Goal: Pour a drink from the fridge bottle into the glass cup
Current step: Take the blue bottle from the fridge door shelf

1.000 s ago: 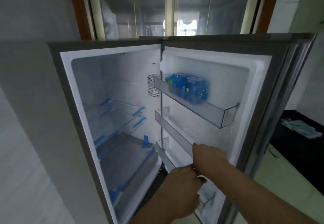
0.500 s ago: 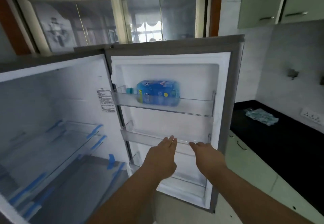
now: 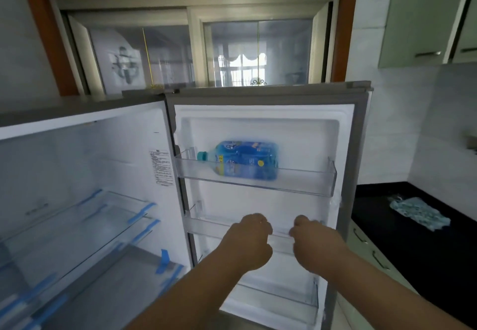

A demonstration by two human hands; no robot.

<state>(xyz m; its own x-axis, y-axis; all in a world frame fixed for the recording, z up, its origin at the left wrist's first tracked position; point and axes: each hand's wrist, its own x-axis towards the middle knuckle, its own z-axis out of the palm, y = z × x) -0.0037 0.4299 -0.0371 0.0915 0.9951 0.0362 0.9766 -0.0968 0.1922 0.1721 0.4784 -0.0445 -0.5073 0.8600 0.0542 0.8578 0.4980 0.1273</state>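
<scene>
Blue-labelled clear plastic bottle with teal cap (image 3: 245,160) lies on its side in the top transparent door shelf (image 3: 258,182) of the open fridge, untouched. Half a second ago both hands were flat-fingered; now left hand (image 3: 249,241) and right hand (image 3: 313,241) curl at the middle door shelf (image 3: 206,226) rail. Whether they grip it, cannot tell; the reach up remains.

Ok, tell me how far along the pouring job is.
Done: the fridge door stands open. In hand: the left hand and right hand are curled at the middle door shelf, below the bottle; whether they grip its rail is unclear. Left: the blue bottle lies untouched on its side in the top door shelf, capped. No glass cup is in view, so taking and pouring remain.
</scene>
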